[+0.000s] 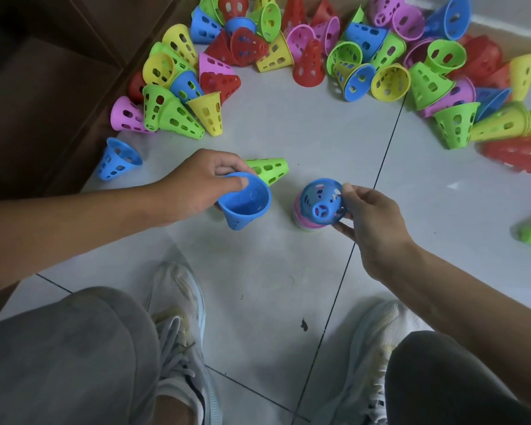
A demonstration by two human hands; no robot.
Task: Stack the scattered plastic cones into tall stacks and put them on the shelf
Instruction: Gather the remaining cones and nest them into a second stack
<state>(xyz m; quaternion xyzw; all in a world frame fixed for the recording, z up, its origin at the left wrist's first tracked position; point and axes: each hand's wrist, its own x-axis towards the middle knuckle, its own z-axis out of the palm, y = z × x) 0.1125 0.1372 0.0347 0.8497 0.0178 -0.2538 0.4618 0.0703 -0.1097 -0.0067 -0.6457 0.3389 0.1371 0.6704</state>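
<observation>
Head view shows the left hand (pixel 196 182) with fingers and thumb pinching the rim of a blue cone (pixel 244 205), its wide mouth turned up toward the camera and its narrow end pointing down, held above the floor. Right of it, the right hand (pixel 370 222) grips another blue cone (pixel 322 200) between thumb and fingertips, narrow tip facing the camera, sitting on top of a short stack (pixel 304 220) of pink and other coloured cones standing on the tiled floor (pixel 288 271). Just beyond the left hand a green cone (pixel 270 170) lies on its side. A lone blue cone (pixel 117 159) lies further left, beside dark wooden furniture (pixel 43 87). Across the far side spreads a loose pile of cones (pixel 319 50) in red, yellow, green, pink and blue, curving round to the right. Near the camera are two grey shoes (pixel 178 332) and grey trouser legs (pixel 59 357).
</observation>
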